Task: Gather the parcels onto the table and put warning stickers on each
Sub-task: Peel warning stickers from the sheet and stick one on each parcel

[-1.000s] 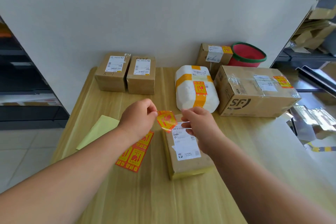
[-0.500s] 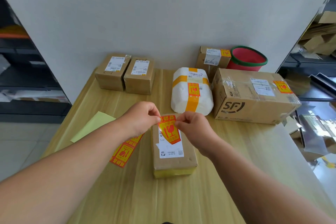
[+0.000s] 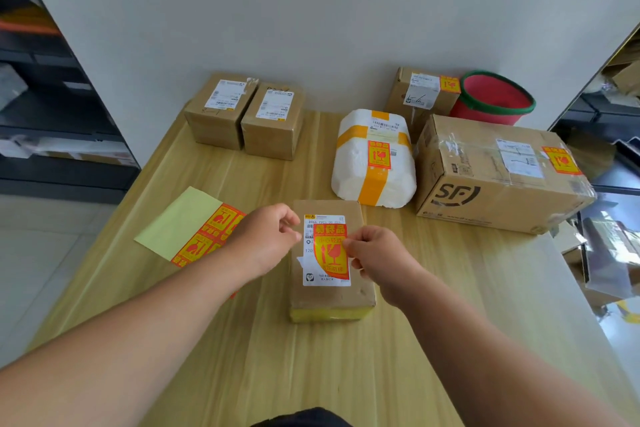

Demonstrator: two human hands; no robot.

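A small brown parcel lies on the wooden table right in front of me. A red and yellow warning sticker lies over its white shipping label. My right hand pinches the sticker's right edge. My left hand hovers just left of the label, thumb and forefinger slightly parted, holding nothing. Under my left wrist lies the sticker sheet on its yellow backing. Stickers show on the white foam parcel, the big SF box and the back box.
Two small brown boxes without stickers stand at the back left against the white wall. A red bucket sits at the back right. Dark shelves flank the table; flattened cartons lie off its right edge.
The sticker came down from mid-air onto the parcel's label. My left hand has let go of its left edge; my right hand still holds the right edge.
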